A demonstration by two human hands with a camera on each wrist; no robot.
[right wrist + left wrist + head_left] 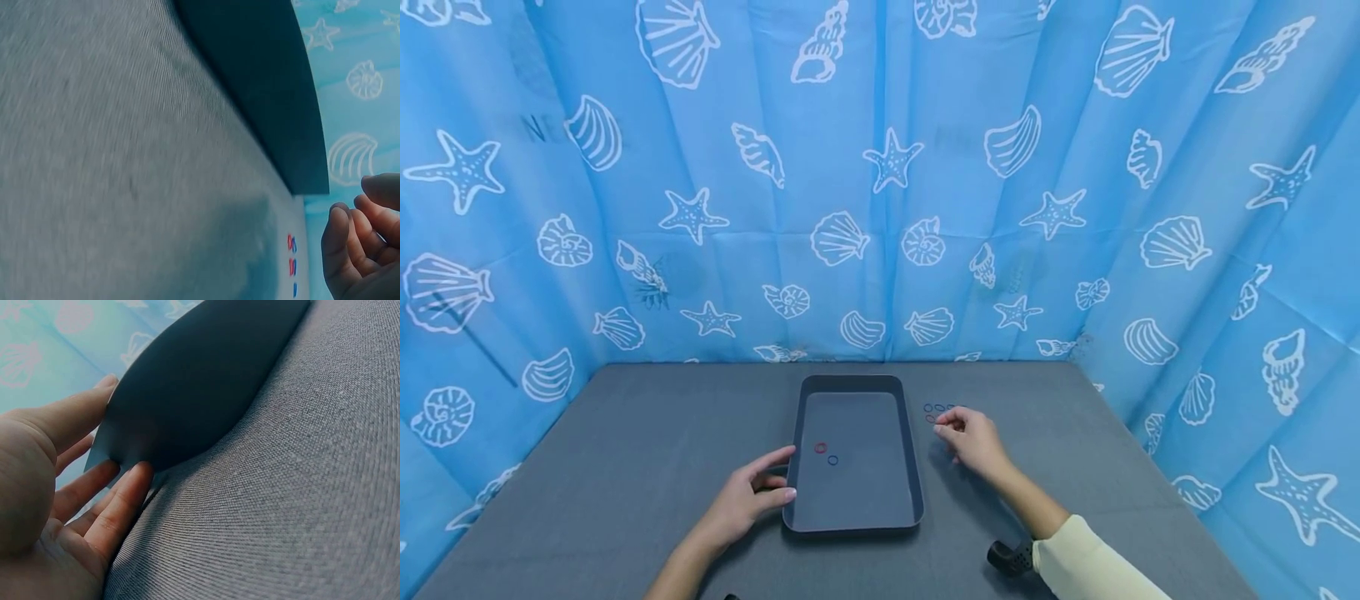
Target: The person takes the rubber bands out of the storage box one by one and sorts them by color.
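Observation:
A dark grey tray (pixel 856 521) lies on the table, with a small red ring (pixel 821 448) and a small blue ring (pixel 832 460) on its floor. My left hand (pixel 748 498) is at the tray's left side, thumb and fingertips touching the rim and outer wall; the left wrist view shows its fingers (pixel 128 494) against that wall. Right of the tray, my right hand (pixel 976 442) hovers bent over a group of thin rings, its fingertips close by a red ring (pixel 930 418). Thumb and fingers (pixel 337 234) stand slightly apart in the right wrist view, nothing visible between them.
A row of blue rings (pixel 939 407) lies behind the red ones, partly covered by the right hand. Grey cloth (pixel 685 425) covers the table. Blue curtains (pixel 880 208) with white shells enclose the back and sides. A black device (pixel 1011 558) sits at the right wrist.

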